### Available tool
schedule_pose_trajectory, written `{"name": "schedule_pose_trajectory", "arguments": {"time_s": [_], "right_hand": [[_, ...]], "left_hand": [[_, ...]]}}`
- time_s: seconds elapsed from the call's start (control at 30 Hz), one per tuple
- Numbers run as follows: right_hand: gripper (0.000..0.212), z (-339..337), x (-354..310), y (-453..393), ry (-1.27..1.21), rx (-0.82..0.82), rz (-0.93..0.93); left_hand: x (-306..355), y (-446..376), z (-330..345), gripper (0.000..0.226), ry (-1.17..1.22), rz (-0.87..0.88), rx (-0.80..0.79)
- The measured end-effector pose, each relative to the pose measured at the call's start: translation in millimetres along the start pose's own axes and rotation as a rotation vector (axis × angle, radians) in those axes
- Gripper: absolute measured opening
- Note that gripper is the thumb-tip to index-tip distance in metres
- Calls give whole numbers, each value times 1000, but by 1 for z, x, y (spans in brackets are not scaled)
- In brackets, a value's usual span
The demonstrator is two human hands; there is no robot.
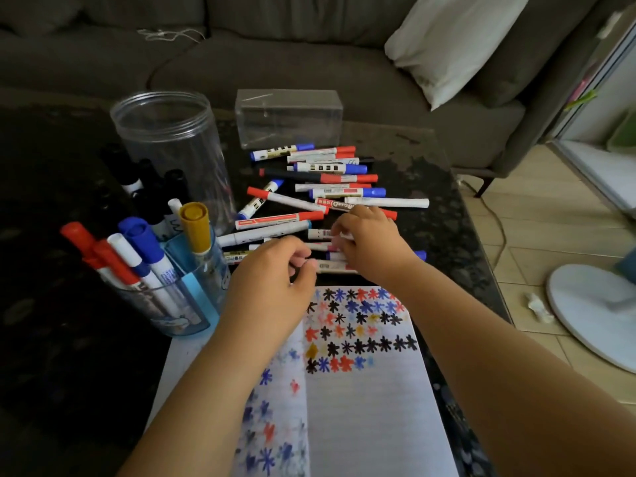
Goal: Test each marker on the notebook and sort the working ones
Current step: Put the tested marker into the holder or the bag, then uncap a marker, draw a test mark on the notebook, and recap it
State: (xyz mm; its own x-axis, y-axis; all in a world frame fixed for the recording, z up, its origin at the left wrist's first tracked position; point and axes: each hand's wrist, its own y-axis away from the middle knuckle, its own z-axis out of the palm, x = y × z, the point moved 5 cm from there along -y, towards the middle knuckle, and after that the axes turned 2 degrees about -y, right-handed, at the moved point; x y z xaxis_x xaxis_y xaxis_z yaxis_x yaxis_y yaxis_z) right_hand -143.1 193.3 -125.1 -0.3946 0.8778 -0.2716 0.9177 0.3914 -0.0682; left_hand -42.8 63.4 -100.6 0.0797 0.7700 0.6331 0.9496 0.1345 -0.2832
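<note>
Notebook (364, 401) full of test stars, both hands in the pile beyond it.

Many stars are drawn, so lots of markers are tested. Just past the notebook, the left hand (275, 270) has curled fingers; I cannot tell if it holds anything. The right hand (370, 244) pinches a marker in the pile (327, 187). Left of the notebook, a cup (172, 297) holds sorted markers. Many markers still wait. Far behind stands a jar (172, 149).
</note>
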Motion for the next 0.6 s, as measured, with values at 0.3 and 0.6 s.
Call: {"name": "schedule_pose_trajectory", "arguments": {"time_s": [0.3, 0.6], "right_hand": [[22, 10, -9, 10, -80, -151, 53], [23, 16, -10, 12, -117, -329, 48]], "left_hand": [[-2, 5, -6, 10, 21, -64, -33], [-4, 4, -5, 12, -15, -98, -75]]}}
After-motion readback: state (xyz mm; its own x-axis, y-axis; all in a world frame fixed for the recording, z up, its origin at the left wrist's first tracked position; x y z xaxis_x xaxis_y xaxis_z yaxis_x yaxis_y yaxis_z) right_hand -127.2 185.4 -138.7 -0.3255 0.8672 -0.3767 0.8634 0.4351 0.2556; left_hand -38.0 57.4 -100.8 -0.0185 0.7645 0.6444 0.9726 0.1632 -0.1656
